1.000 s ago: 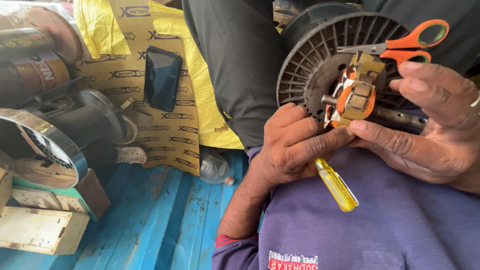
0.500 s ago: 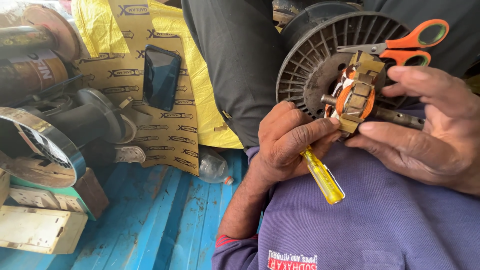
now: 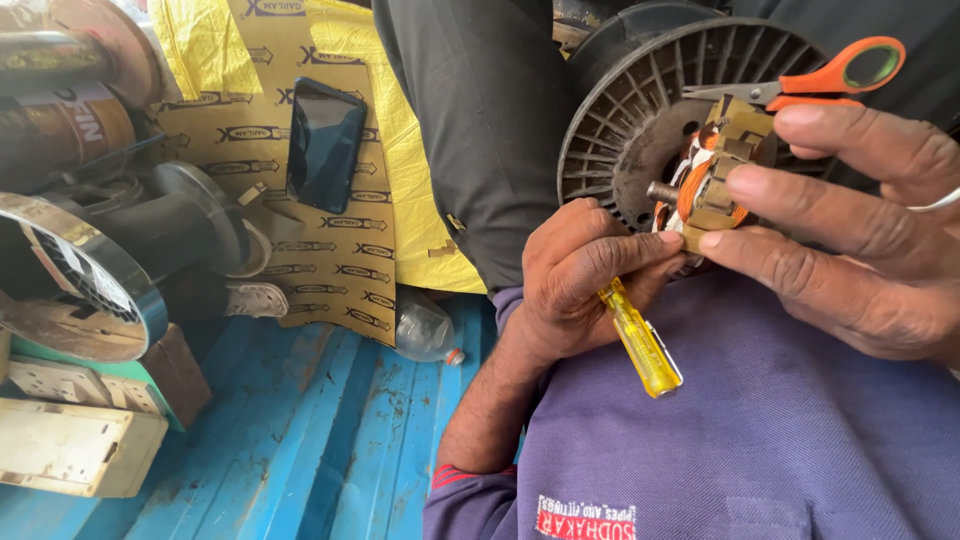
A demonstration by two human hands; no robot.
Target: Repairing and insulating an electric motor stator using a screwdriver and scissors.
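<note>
The left hand [image 3: 575, 280] is clamping a screwdriver [image 3: 640, 340], fingers curled tight round it, its yellow see-through handle pointing down toward five o'clock and its tip hidden behind the fingers. That grip is probably keeping the blade aimed up at the coil [image 3: 712, 185] while the index finger is reaching across to steady the part.

The right hand [image 3: 850, 235] is pinching the coil from three o'clock, thumb below and fingertips on top, closed on it from both sides. Holding it like this is likely keeping the small piece still and turned toward the eyes, at chest height over the purple shirt [image 3: 760, 430].

The coil is sitting at about one o'clock in the view, between the two hands. It is looking like a small motor core: orange-copper wire wound through a tan, blocky frame, with a short grey shaft sticking out at nine o'clock.

Just behind it a black ribbed spool [image 3: 640, 110] is standing, and orange-handled scissors [image 3: 830, 75] are lying across its rim at twelve o'clock from the coil.

Farther off at ten o'clock a dark phone [image 3: 325, 145] is lying on yellow printed sheet [image 3: 215, 40]. Metal reels [image 3: 70, 260] are crowding the nine o'clock edge, above the blue floor [image 3: 300, 440].
</note>
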